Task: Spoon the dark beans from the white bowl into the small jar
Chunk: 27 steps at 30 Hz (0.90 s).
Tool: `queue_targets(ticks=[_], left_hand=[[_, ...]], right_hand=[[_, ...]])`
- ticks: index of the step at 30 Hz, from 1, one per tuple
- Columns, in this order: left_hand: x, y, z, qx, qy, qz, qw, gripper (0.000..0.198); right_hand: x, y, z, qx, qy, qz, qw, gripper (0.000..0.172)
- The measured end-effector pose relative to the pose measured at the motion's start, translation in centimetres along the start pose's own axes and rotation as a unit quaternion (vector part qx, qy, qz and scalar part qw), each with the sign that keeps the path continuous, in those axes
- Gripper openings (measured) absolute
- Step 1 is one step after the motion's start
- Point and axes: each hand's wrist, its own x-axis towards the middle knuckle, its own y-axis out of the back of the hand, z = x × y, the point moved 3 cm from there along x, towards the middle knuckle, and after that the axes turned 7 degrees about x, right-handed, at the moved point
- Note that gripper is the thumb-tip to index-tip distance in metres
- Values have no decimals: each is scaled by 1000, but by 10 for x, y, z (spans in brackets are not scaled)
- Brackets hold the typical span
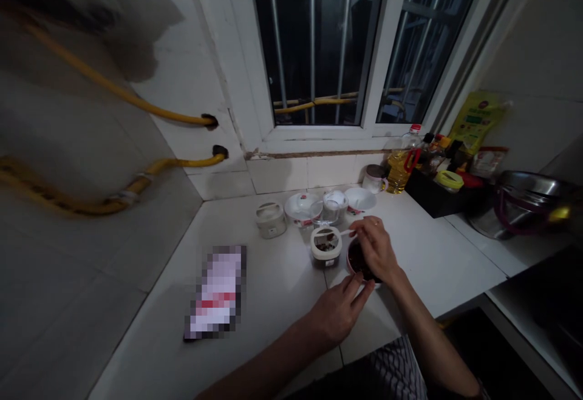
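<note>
My right hand (374, 248) pinches a small light-coloured spoon (345, 233) by its handle, and the spoon's end is over the open top of a white-rimmed seasoning jar (326, 259). Dark, speckled contents show inside that jar. Below my right hand stands a bowl (350, 264) with a pinkish rim and dark contents, partly covered by the hand. My left hand (337, 306) has its fingertips closed on the bowl's near rim. A second seasoning jar (270, 223), pale with a lid, stands to the left behind the first one.
Behind the jars are a floral bowl (298, 206), a clear cup (336, 209) and another white bowl (361, 198). An oil bottle (397, 172), a black condiment box (426, 196) and a steel pot (496, 212) line the right. A blurred-out pale object (217, 294) lies at left.
</note>
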Motion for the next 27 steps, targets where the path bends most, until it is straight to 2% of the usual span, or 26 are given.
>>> queue_targets(ticks=[2,3,8,12,15,17,22,27], left_hand=[[1,1,0,-3,4,10,1000,42],[1,2,0,-4,5,12,1000,42],[0,6,0,-4,-13,17,1000,44],[-1,9,-1,-14,-7,39,999,42],[0,9,0,-30,6,58,998,41],[0,9,0,-42,16,64,997,41],[0,8,-2,-59,18,75,995,41],[-4,7,-6,-61,21,70,996,44]], right_hand=[[0,-4,-9,-46,81,-66,993,22],[0,-1,-10,-56,98,-67,991,23],[-9,42,7,-95,44,65,992,22],[-23,52,22,-148,-7,-18,989,21],[-31,43,29,-140,-68,-87,984,22],[-34,36,33,-123,-117,-101,980,23],[-37,36,38,-102,-225,-25,969,24],[-38,39,35,-72,-254,46,964,23]])
